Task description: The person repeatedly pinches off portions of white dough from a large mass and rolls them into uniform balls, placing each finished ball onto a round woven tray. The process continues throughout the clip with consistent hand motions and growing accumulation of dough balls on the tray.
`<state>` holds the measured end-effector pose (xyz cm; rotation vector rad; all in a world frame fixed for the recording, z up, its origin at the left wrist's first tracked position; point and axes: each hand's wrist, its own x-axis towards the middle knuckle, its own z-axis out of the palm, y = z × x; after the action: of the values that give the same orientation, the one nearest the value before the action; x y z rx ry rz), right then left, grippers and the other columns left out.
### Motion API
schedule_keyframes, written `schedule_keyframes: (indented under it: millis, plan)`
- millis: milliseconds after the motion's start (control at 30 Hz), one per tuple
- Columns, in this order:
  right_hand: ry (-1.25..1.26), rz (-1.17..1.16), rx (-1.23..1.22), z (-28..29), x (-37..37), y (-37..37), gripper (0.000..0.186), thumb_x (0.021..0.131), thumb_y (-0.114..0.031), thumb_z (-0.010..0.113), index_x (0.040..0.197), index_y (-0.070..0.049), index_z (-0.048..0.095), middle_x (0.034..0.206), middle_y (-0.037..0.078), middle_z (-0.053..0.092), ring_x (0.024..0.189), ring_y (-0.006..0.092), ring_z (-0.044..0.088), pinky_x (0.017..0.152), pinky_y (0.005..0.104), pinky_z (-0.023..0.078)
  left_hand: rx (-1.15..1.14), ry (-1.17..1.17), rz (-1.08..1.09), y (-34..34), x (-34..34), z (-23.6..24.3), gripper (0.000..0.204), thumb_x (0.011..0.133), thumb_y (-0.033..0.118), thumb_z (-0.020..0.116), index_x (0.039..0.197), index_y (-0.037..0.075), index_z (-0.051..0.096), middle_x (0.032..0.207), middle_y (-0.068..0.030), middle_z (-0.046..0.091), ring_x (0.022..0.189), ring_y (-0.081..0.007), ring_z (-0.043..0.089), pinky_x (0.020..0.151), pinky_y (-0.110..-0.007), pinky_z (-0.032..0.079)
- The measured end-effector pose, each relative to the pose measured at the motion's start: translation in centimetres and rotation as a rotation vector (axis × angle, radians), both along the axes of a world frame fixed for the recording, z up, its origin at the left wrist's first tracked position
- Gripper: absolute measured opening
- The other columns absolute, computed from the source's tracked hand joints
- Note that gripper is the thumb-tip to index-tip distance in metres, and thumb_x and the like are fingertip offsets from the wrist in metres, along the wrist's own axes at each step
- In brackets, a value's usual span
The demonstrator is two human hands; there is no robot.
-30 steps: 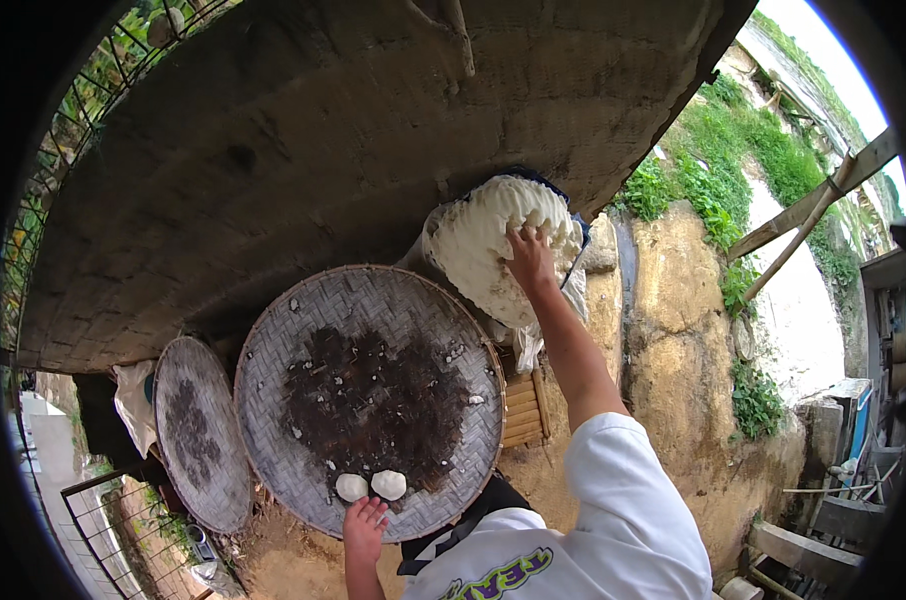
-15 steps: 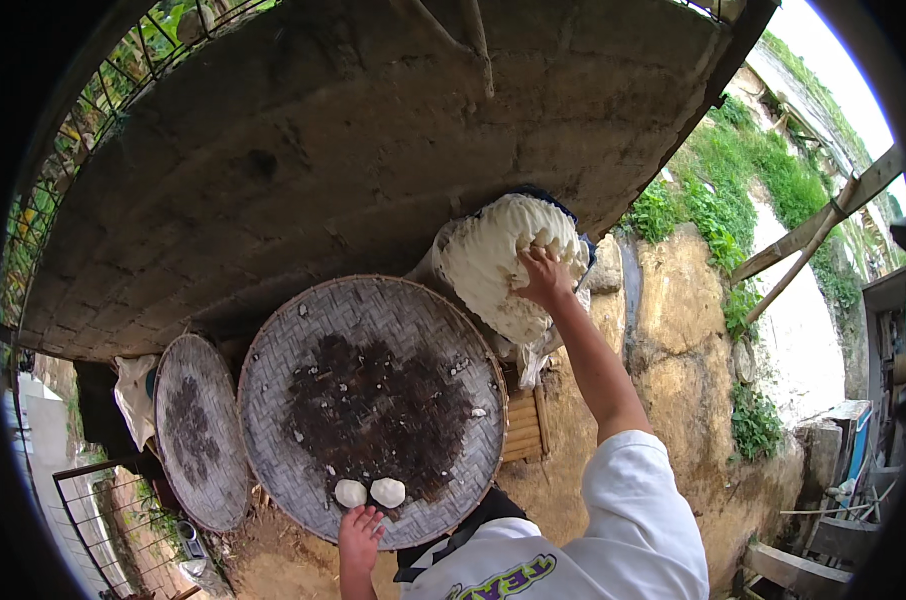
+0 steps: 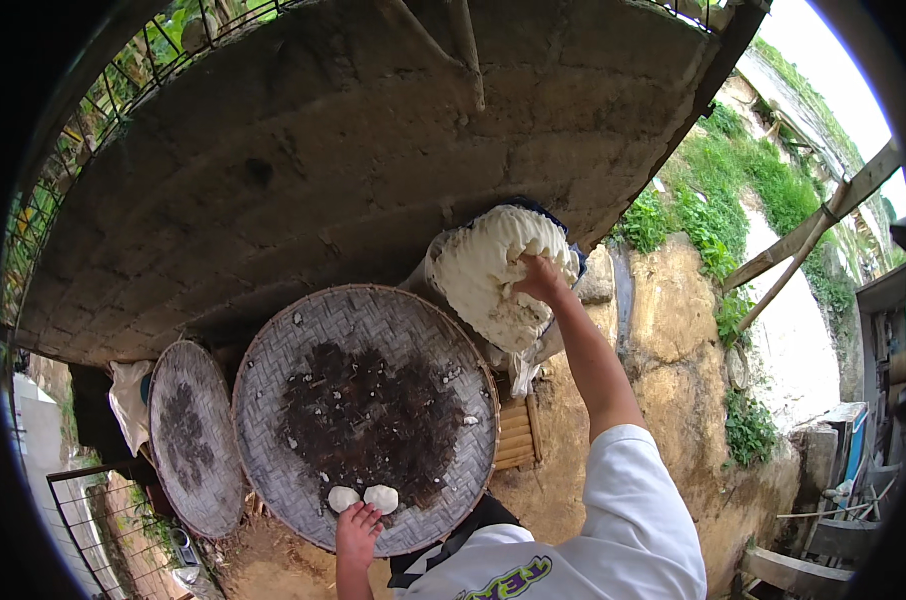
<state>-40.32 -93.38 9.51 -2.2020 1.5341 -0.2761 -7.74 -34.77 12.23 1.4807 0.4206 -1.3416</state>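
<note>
Since a second ago the right hand (image 3: 538,280) slid from the dough mound's (image 3: 493,285) top to its 3 o'clock edge, fingers curled in, probably pulling off another lump; left hand (image 3: 358,530) stays open-fingered at the two dough balls (image 3: 363,498) at the woven tray's (image 3: 273,380) 6 o'clock.

Soft daylight comes from the far right, where the sky (image 3: 853,90) burns out to white. The concrete slab (image 3: 373,150) sits in even shade, without hard shadows. Focus is sharp at centre; straight edges bow outward, and a black fisheye rim rings the view.
</note>
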Motion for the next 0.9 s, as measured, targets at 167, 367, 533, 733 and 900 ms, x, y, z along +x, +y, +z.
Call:
schedule_keyframes:
  millis: [167,367,533,733,900]
  plan:
    - [-0.399,-0.276,0.307,2.2,-1.9,-0.5,0.073,0.071,-0.028,0.090,0.134,-0.004,0.062,0.119,0.013,0.069,0.104,0.0290,0.070,0.095,0.0432,0.058,-0.044,0.005,-0.033,-1.0,-0.2,0.2,0.042,0.098,0.040,0.059,0.125,0.008,0.056,0.123,-0.0096,0.064,0.115,-0.0281,0.062,0.093,-0.044,0.047]
    - [-1.145,-0.589,0.600,4.0,-2.9,-0.3,0.068,0.091,-0.040,0.081,0.144,-0.009,0.051,0.144,0.008,0.055,0.130,0.0267,0.055,0.098,0.0541,0.055,-0.088,0.036,-0.114,-6.9,-0.9,0.3,0.037,0.098,0.036,0.061,0.123,0.009,0.059,0.121,-0.0099,0.068,0.113,-0.0281,0.066,0.093,-0.044,0.049]
    - [-0.950,-0.665,0.301,2.4,-2.1,2.4,0.067,0.087,-0.042,0.083,0.137,-0.007,0.058,0.133,0.014,0.060,0.112,0.0277,0.063,0.086,0.0461,0.057,-0.252,0.070,-0.238,-12.9,-3.3,-0.3,0.035,0.099,0.035,0.061,0.122,0.009,0.059,0.119,-0.0097,0.069,0.112,-0.0264,0.066,0.092,-0.042,0.050]
    - [-0.670,-0.623,-0.026,-1.5,-0.5,11.1,0.056,0.082,-0.033,0.089,0.124,-0.004,0.066,0.095,0.009,0.065,0.076,0.0153,0.064,0.064,0.0323,0.053,-0.238,0.132,-0.199,-11.3,-5.5,-0.4,0.033,0.101,0.036,0.057,0.121,0.010,0.060,0.119,-0.0094,0.069,0.112,-0.0267,0.066,0.092,-0.043,0.050]
    - [-1.633,-0.660,0.690,0.9,1.8,17.2,0.050,0.097,-0.041,0.071,0.129,-0.006,0.058,0.119,0.012,0.066,0.099,0.0250,0.069,0.081,0.0423,0.059,-0.241,0.233,-0.112,-11.1,-6.7,0.4,0.038,0.100,0.041,0.055,0.122,0.010,0.060,0.124,-0.0126,0.067,0.115,-0.0300,0.064,0.096,-0.045,0.049]
